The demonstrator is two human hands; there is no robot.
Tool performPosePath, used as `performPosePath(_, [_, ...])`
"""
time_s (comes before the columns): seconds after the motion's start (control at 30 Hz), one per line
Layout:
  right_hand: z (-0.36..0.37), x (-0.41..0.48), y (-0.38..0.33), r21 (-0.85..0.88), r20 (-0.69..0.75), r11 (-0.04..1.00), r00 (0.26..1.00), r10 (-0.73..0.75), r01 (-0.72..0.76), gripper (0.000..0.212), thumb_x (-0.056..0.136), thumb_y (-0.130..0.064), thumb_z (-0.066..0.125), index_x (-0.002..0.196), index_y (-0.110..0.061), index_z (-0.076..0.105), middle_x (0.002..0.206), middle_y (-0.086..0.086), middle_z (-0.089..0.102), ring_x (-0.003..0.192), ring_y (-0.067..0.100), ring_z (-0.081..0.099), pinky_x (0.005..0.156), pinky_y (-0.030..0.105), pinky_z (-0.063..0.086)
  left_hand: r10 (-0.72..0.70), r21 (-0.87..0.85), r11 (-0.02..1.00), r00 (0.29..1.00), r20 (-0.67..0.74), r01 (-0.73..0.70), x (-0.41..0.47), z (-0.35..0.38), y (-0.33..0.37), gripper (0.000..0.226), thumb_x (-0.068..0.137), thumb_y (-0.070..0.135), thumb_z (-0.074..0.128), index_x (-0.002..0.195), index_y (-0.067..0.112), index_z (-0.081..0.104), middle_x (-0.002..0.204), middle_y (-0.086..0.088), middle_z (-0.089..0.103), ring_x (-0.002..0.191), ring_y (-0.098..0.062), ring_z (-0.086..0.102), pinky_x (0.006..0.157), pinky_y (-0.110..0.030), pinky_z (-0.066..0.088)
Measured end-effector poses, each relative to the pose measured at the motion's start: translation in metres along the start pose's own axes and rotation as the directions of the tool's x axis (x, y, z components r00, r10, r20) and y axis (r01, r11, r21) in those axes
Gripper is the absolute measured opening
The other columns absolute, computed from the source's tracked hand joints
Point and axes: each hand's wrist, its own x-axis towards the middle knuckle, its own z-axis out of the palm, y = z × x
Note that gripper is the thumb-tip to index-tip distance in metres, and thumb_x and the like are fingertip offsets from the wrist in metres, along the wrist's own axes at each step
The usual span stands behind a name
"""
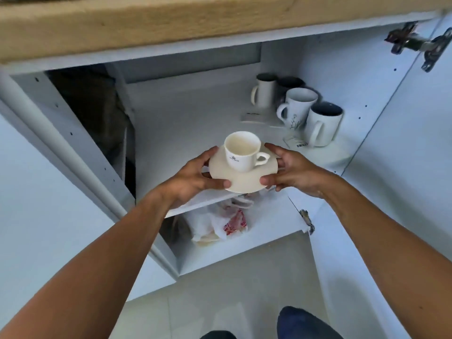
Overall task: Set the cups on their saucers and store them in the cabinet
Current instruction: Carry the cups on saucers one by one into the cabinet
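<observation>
Head view: we are looking down into an open cabinet (pixel 367 99) under a wooden countertop (pixel 146 23).
Cup: the white cup (pixel 241 152) is standing upright on the middle of the saucer (pixel 241 183), with its handle pointing to three o'clock. The pairing step looks done, and only the storing is left.
Left hand: our left hand (pixel 195 177) is gripping the saucer's rim from nine o'clock, with the thumb on the near edge and the fingers curled round the far edge.
Right hand: our right hand (pixel 293 172) is gripping the rim from three o'clock in the same way. We judge that this two-sided hold is keeping the saucer level, so the loose cup is not sliding.
Position: the pair is hanging over the front edge of the upper shelf (pixel 186 123) — we cannot tell whether it is touching the shelf.
Neighbours: four mugs (pixel 297 111) are standing in a cluster at two o'clock from the cup, well apart from it.
Below: a crumpled plastic bag (pixel 220 221) is lying on the lower shelf at six o'clock.
Next: we are probably easing the pair toward twelve o'clock, where bare shelf is showing — and lowering it flat, clear of the mugs.
</observation>
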Motion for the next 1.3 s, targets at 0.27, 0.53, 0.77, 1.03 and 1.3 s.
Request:
performPosePath(0.27, [-0.025, 0.077, 0.013, -0.025, 0.009, 0.995, 0.995, -0.097, 0.097, 0.089, 0.079, -0.003, 0.078, 0.153, -0.018, 0.031, 0.102, 0.003, 0.075, 0.077, 0.013, 0.070, 0.055, 0.019, 0.051, 0.051, 0.051, 0.997, 0.998, 0.043, -0.053, 0.074, -0.030, -0.006, 0.085, 0.070, 0.011, 0.088, 0.142, 0.029, 0.047, 0.137, -0.005, 0.056, 0.122, -0.017, 0.060, 0.103, -0.032, 0.050])
performPosePath(0.53, [-0.038, 0.140, 0.003, -0.002, 0.025, 0.993, 0.993, -0.116, 0.116, 0.056, 0.081, -0.002, 0.077, 0.130, -0.019, 0.057, 0.095, 0.005, 0.070, 0.070, 0.010, 0.066, 0.057, 0.018, 0.053, 0.093, 0.275, 0.956, 0.995, 0.027, -0.097, 0.133, -0.068, 0.000, 0.083, 0.070, 0.024, 0.087, 0.143, 0.024, 0.046, 0.128, 0.008, 0.065, 0.118, -0.005, 0.059, 0.107, -0.022, 0.040])
performPosePath(0.77, [-0.039, 0.199, -0.007, 0.068, -0.074, 0.991, 0.991, -0.109, 0.114, 0.032, 0.080, -0.006, 0.078, 0.098, -0.022, 0.057, 0.093, 0.000, 0.065, 0.078, 0.015, 0.064, 0.071, 0.023, 0.060, 0.096, 0.410, 0.910, 0.993, -0.063, -0.061, 0.180, -0.103, -0.009, 0.081, 0.084, 0.026, 0.074, 0.153, 0.017, 0.032, 0.118, 0.012, 0.060, 0.087, 0.015, 0.057, 0.073, 0.001, 0.039])
performPosePath(1.03, [-0.043, 0.245, -0.023, -0.022, -0.069, 0.999, 0.997, -0.036, 0.035, 0.094, 0.073, -0.005, 0.084, 0.150, -0.010, 0.032, 0.124, -0.001, 0.049, 0.101, 0.011, 0.062, 0.076, 0.024, 0.057, 0.084, 0.491, 0.871, 0.990, -0.112, -0.019, 0.219, -0.129, -0.009, 0.099, 0.074, 0.049, 0.080, 0.153, 0.016, 0.029, 0.143, 0.009, 0.043, 0.132, -0.010, 0.042, 0.101, -0.019, 0.031])
performPosePath(1.3, [-0.046, 0.277, -0.037, -0.324, -0.101, 0.946, 0.994, -0.029, -0.005, 0.099, 0.069, -0.019, 0.090, 0.149, -0.007, 0.033, 0.143, 0.010, 0.048, 0.123, 0.023, 0.058, 0.101, 0.035, 0.052, 0.029, 0.598, 0.799, 0.988, -0.152, 0.069, 0.244, -0.134, -0.004, 0.123, 0.058, 0.072, 0.076, 0.156, 0.019, 0.022, 0.157, 0.001, 0.033, 0.141, -0.015, 0.035, 0.119, -0.034, 0.027])
